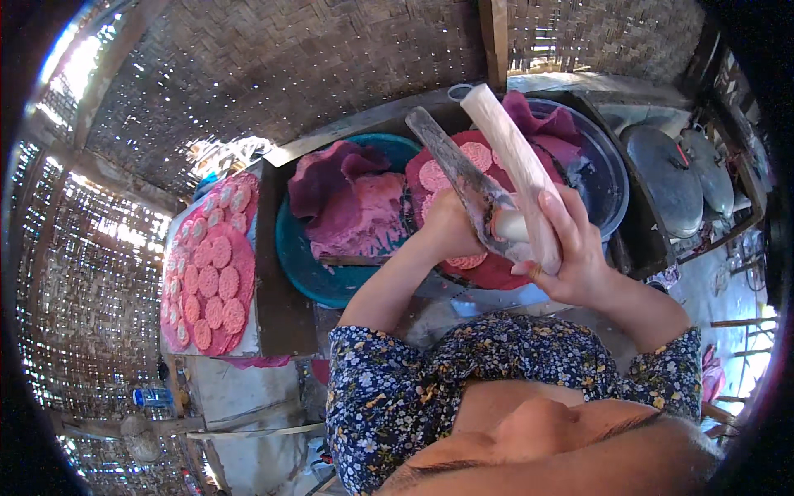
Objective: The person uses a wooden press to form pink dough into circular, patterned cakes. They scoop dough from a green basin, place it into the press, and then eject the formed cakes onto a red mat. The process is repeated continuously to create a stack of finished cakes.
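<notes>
My right hand (569,248) is closed round the lower end of a pale wooden bar (514,147), which slants up and away to the left. My left hand (453,225) grips a dark, worn wooden bar (449,151) that has a hollow part near its lower end. A short white cylinder (511,225) sits between the two bars; how they join is hidden. Below them lies a round red cloth (420,162) bearing several pink, textured discs (475,154). The left fingers are partly behind the dark bar.
On the left, a pink cloth (236,321) holds several pink discs. A teal basin (289,266) contains pink crumbly dough (368,217) and a maroon cloth (324,186). Farther right are a grey basin (616,186) and dark lidded pots (662,178). Woven walls (331,58) close in behind.
</notes>
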`<state>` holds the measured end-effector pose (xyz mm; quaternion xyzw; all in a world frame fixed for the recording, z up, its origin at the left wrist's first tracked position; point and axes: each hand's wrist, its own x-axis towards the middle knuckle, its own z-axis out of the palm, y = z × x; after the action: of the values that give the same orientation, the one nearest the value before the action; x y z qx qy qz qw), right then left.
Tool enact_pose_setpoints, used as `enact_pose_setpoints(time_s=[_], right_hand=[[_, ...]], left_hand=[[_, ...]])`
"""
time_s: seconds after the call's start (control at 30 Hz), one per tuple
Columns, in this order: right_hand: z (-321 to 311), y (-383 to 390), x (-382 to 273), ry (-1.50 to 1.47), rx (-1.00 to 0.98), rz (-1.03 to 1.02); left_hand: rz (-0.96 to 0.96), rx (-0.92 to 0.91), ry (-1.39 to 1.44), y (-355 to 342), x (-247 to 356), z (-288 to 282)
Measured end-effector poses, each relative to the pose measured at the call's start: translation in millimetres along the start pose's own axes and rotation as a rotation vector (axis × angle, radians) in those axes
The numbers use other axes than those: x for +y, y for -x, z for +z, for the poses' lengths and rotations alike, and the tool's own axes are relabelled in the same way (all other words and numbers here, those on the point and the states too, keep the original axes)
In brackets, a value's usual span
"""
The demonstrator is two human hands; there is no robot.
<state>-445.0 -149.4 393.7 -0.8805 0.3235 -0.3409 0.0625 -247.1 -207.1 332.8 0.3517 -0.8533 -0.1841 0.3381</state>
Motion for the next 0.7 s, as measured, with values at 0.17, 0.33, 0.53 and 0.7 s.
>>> enact_pose_setpoints(time_s=[0.17,0.33,0.53,0.7], right_hand=[[-12,-20,36,-1.076,-0.230,0.582],[-29,13,60,-1.565,-0.574,0.938],[-20,31,75,-1.766,-0.650,1.046],[-16,49,105,-1.746,-0.632,1.097]], left_hand=[[-0.053,0.080,0.243,-25,-33,9],[0.343,-0.205,1.493,-63,-36,-20],[0.685,0.034,1.681,-105,-11,-32],[0.458,0.115,1.888,-100,-60,4]])
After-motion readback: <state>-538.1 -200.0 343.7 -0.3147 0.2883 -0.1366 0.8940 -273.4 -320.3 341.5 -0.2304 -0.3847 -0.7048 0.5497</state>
